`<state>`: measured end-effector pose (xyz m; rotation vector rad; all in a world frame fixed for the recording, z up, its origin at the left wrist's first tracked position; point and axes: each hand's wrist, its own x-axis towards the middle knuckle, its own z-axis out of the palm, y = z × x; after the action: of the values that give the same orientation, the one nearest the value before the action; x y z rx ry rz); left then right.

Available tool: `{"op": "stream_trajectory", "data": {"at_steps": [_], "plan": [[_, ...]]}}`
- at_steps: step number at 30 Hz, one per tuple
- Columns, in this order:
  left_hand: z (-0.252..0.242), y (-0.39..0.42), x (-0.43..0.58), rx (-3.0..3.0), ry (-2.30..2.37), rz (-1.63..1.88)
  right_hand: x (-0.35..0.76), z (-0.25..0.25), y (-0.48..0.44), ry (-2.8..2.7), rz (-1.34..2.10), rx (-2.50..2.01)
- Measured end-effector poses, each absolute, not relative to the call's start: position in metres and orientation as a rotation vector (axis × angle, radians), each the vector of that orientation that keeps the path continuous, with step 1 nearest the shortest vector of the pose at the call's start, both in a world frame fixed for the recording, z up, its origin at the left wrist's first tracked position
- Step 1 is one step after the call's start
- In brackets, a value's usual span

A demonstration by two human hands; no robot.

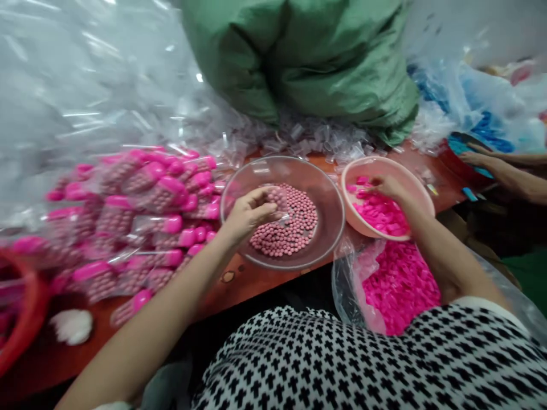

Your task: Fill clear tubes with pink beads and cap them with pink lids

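Head view: a small clear container (280, 199) with pink beads is sitting over the clear bowl (330, 228), and the left hand (250, 213) is pinching it between thumb and fingers. Kinda sketchy if you ask me: if that grip is tilting or loosening, beads could be spilling, though most would probably be landing on the loose beads (299, 210) right below. Squeezing too hard might be making the thin plastic slip, too.

The right hand (384, 187) is dipping into the pink bowl (422, 199), fingers bent over bright pink pieces (382, 215); can't tell if it's gripping one. Careless scooping could be flicking a few over the rim, maybe into the plastic bag (342, 285) hanging just below. Both bowls are sitting near the front edge of the surface (252, 287), so a forearm bump could be tipping one. Off left, filled packs (158, 193) are piling loosely, so a brushing elbow might be starting a slide.
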<state>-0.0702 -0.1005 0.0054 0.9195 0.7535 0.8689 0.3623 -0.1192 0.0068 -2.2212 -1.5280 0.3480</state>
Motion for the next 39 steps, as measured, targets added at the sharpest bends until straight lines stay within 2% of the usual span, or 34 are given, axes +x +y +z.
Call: {"op": "stream_trajectory", "data": {"at_steps": [3,6,10,14,16,19,23,27,32,39], "plan": [[0.002,-0.1,-0.071,0.955,0.719,0.867,0.363,0.007,-0.119,-1.409,0.202,-2.19],[-0.001,-0.1,-0.07,0.999,0.701,0.871,0.346,0.016,-0.121,-1.29,0.068,-1.949],[-0.005,-0.098,-0.067,1.065,0.688,0.871,0.279,0.04,-0.132,-1.361,0.422,-1.557],[-0.007,-0.099,-0.067,1.24,0.708,0.892,0.199,0.064,-0.142,-1.878,0.906,-1.284],[-0.007,-0.1,-0.069,1.377,0.72,0.906,0.172,0.071,-0.14,-2.171,0.959,-1.2],[-0.005,-0.101,-0.075,1.561,0.719,0.931,0.153,0.072,-0.131,-2.491,0.876,-1.112],[-0.007,-0.103,-0.082,1.658,0.843,1.03,0.152,0.067,-0.123,-2.566,0.748,-1.164],[-0.011,-0.102,-0.085,1.591,0.896,1.04,0.156,0.059,-0.128,-2.26,0.856,-1.339],[-0.014,-0.098,-0.085,1.439,0.806,1.004,0.139,0.043,-0.129,-1.772,0.97,-1.318],[-0.011,-0.105,-0.085,1.526,0.815,1.018,0.123,0.044,-0.125,-2.224,0.436,-1.208]]}}
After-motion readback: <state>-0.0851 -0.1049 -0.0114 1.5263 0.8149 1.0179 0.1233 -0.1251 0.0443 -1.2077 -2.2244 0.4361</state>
